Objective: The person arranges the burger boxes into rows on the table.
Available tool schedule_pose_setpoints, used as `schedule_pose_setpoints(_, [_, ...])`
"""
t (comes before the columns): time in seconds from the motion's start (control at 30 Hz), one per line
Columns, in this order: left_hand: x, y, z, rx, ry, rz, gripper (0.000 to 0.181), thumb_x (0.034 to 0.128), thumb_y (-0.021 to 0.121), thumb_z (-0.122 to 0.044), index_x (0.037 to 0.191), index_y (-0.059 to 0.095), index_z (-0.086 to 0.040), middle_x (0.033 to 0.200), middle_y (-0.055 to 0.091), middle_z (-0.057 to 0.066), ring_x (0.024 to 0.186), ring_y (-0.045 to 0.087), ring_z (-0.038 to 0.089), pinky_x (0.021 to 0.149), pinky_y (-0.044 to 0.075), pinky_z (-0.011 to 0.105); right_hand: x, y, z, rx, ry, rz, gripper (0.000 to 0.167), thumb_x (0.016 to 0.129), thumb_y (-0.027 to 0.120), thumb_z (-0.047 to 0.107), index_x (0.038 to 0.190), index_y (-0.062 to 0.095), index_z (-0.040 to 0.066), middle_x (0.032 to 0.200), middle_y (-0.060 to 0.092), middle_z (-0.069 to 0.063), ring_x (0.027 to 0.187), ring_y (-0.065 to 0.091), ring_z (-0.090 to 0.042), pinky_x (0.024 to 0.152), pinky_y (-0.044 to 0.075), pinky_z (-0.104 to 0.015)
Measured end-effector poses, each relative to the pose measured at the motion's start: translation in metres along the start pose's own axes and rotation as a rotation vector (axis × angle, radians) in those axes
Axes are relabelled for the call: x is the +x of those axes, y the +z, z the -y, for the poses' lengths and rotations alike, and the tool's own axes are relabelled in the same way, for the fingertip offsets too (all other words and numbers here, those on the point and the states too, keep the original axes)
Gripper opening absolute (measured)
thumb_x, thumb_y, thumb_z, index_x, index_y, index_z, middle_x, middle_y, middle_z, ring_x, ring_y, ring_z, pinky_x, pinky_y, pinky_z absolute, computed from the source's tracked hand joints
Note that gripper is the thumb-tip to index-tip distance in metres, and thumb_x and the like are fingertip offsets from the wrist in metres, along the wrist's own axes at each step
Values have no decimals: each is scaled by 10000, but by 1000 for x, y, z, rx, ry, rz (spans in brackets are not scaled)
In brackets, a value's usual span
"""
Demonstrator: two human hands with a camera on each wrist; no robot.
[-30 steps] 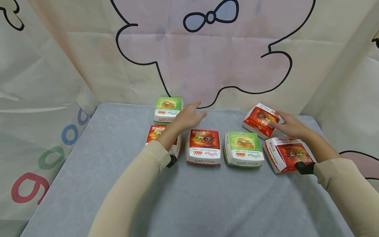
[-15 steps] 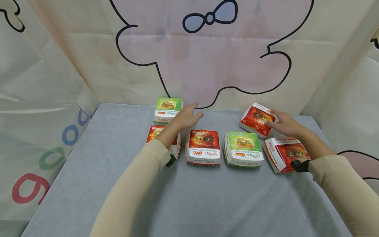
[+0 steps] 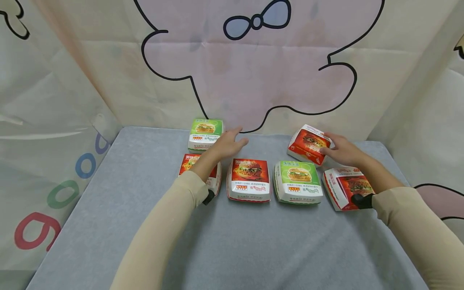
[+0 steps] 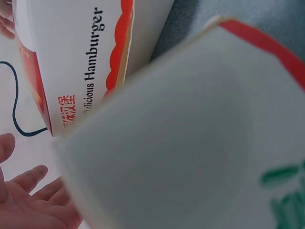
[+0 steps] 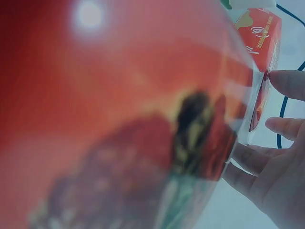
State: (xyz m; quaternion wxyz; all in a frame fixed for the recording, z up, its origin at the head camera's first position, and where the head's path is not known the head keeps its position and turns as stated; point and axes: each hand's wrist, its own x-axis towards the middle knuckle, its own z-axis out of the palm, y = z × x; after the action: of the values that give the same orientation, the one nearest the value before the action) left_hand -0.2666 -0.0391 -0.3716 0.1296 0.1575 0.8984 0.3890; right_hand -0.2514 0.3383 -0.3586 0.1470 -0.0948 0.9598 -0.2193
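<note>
Four red boxes point(image 3: 248, 179) and two green boxes point(image 3: 299, 183) sat on one table point(image 3: 253, 241), the right hand point(image 3: 342, 151) touching the back-right red box point(image 3: 307, 146) with extended fingers, the left hand point(image 3: 227, 146) outstretched, holding nothing.

Head pic bright, soft shadows on cloth point(image 3: 261, 241), hands point(image 3: 228, 146) sharp, near red box point(image 5: 114, 81) blurry w/ glare

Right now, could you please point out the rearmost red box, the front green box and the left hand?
Rearmost red box point(image 3: 312, 141), head view: lid's burger picture.
Front green box point(image 3: 299, 175), head view: lid's burger picture.
Left hand point(image 3: 227, 144), head view: middle of the hand.
</note>
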Motion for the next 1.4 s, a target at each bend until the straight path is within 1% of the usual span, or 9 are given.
schedule_pose_setpoints(0.13, [1, 1, 1, 15, -6, 8, 619, 1047, 460, -372, 1570, 289, -86, 1603, 314, 103, 1480, 270, 264, 1178, 260, 421, 2, 1, 4, 7, -5, 3, 732, 1033, 535, 238, 1509, 141, -153, 1490, 221, -422, 1362, 236, -580, 1051, 261, -716])
schedule_pose_setpoints(0.3, [1, 2, 3, 21, -17, 12, 622, 1047, 454, -388, 1571, 290, -97, 1602, 320, 102, 1478, 277, 263, 1175, 269, 424, 5, 4, 8, 13, -41, -5, 714, 1028, 546, 205, 1503, 157, -160, 1472, 255, -417, 1262, 395, -557, 983, 389, -676])
schedule_pose_setpoints(0.37, [1, 2, 3, 25, -24, 20, 620, 1048, 448, -387, 1575, 282, -104, 1606, 310, 98, 1481, 270, 261, 1178, 261, 423, 6, 5, 11, 12, -55, -7, 716, 1024, 557, 202, 1502, 165, -159, 1465, 266, -411, 1205, 450, -535, 956, 425, -656])
schedule_pose_setpoints(0.43, [1, 3, 3, 31, -30, 30, 619, 1049, 443, -383, 1579, 273, -112, 1610, 302, 94, 1484, 263, 257, 1182, 253, 420, 7, 6, 14, 12, -57, -7, 723, 1021, 564, 208, 1505, 167, -153, 1466, 264, -405, 1169, 469, -512, 943, 438, -645])
schedule_pose_setpoints(0.57, [1, 4, 2, 36, -37, 44, 620, 1046, 449, -384, 1580, 275, -121, 1611, 301, 93, 1484, 263, 258, 1183, 248, 429, 8, 9, 20, 9, -53, -6, 728, 1020, 567, 217, 1511, 167, -143, 1472, 250, -400, 1141, 479, -494, 939, 443, -635])
schedule_pose_setpoints(0.77, [3, 6, 2, 64, -38, 47, 618, 1047, 451, -390, 1577, 284, -120, 1603, 319, 96, 1478, 279, 258, 1179, 259, 432, 12, 10, 27, -15, -60, -4, 726, 1014, 578, 221, 1517, 184, -124, 1469, 259, -393, 1109, 520, -492, 921, 465, -620])
schedule_pose_setpoints(1.0, [3, 7, 1, 61, -24, 59, 619, 1049, 452, -379, 1577, 280, -107, 1598, 325, 108, 1477, 278, 269, 1181, 251, 432, 17, 14, 41, -10, -64, 2, 720, 1009, 579, 211, 1527, 188, -101, 1489, 243, -391, 1156, 523, -524, 922, 467, -619])
schedule_pose_setpoints(1.27, [2, 8, -2, 62, -24, 78, 624, 1048, 444, -390, 1578, 277, -106, 1599, 322, 109, 1473, 286, 270, 1181, 252, 423, 25, 19, 50, -24, -52, 22, 740, 1006, 587, 253, 1543, 189, -64, 1514, 202, -380, 1168, 526, -500, 981, 421, -632])
schedule_pose_setpoints(1.4, [2, 9, -3, 71, -29, 79, 619, 1048, 444, -398, 1577, 286, -119, 1596, 331, 106, 1468, 296, 267, 1179, 259, 423, 28, 23, 56, -31, -61, 24, 727, 1005, 586, 240, 1541, 200, -65, 1523, 202, -374, 1169, 537, -493, 999, 412, -625])
